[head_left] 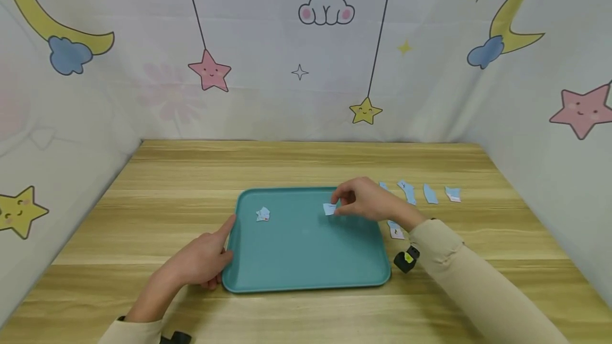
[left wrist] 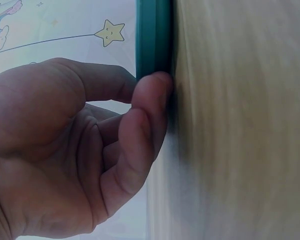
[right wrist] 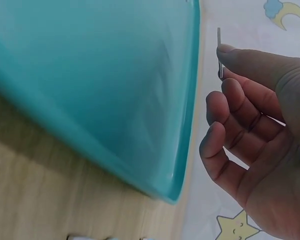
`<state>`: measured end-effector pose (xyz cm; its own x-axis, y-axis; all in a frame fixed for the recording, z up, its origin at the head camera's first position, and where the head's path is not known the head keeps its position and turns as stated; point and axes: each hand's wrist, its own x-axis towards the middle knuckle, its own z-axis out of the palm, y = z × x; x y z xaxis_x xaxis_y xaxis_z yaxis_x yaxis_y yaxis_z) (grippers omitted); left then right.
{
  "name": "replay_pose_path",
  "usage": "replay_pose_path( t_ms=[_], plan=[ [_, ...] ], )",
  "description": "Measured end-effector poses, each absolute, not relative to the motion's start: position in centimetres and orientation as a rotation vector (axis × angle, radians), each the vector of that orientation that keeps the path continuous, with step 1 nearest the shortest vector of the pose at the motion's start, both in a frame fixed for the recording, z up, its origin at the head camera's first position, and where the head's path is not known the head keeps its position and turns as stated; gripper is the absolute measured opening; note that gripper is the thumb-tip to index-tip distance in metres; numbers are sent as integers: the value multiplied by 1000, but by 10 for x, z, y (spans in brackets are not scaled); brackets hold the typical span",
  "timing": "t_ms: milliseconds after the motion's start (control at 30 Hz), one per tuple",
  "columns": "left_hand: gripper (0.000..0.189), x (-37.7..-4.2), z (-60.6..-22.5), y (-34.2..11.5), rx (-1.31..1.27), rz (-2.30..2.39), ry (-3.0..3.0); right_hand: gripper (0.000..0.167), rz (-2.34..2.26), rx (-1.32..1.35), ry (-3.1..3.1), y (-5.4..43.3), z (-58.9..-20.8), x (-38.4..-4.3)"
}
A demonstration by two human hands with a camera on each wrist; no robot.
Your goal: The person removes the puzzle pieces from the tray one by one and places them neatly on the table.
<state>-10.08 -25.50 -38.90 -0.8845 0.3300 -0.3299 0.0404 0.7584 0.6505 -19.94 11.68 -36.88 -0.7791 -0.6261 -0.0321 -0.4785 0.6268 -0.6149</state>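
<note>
A small light-blue puzzle piece (head_left: 329,209) is pinched between the thumb and fingers of my right hand (head_left: 365,199), over the right part of the teal tray (head_left: 306,264). In the right wrist view this piece (right wrist: 220,50) shows edge-on as a thin strip, above the level of the tray. My left hand (head_left: 203,256) holds the tray's left edge, index finger along the rim and the other fingers curled low beside it. Another pale blue piece (head_left: 263,214) with printed marks lies on the tray's upper left.
Right of the tray, several blue pieces lie on the wooden table (head_left: 143,185), among them a curved one (head_left: 430,194) and a blue-and-white one (head_left: 452,194). One piece (head_left: 396,230) sits close by the tray's right rim. A printed cloth (head_left: 268,105) encloses the table.
</note>
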Motion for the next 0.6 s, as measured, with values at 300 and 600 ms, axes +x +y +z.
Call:
replay_pose_path(
  t_ms=[300,600],
  plan=[
    [81,-100,-389,-254,276,916,2521,12,-865,-864,2655,136,-368,-195],
    [81,-102,-391,-255,302,928,2522,12,-884,-796,2646,167,-369,-192]
  ],
)
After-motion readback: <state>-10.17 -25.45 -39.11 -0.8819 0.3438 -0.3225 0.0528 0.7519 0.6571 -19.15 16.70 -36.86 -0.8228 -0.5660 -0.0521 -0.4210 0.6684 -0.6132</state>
